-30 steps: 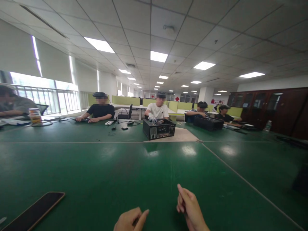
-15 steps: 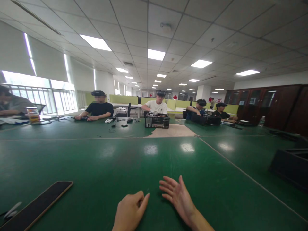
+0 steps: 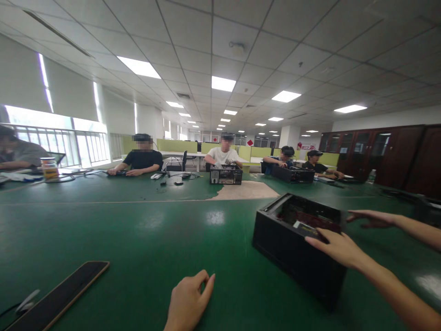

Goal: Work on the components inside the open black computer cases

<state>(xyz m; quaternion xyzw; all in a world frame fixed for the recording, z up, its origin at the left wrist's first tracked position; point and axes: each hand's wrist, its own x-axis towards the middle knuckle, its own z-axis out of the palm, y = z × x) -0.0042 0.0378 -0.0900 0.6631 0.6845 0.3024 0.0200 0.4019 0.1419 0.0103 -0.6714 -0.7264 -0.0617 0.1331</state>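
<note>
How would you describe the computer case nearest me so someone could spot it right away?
On the big green table, look to the near right side. The open-topped black computer case sits there with the right hand resting on its rim. It is much nearer and larger than the two cases by the seated people across the table.

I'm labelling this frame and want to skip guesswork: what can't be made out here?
Head view only:
- Left hand: wrist cut off by the bottom edge; curled fingers hide the palm.
- Right hand: rests on the computer case rim; its underside is hidden.
- Another hand beyond the case: its owner is off the right edge.
- Case interior: dark, mostly hidden by the near wall.
- Phone: corner cut off by the bottom edge.
</note>
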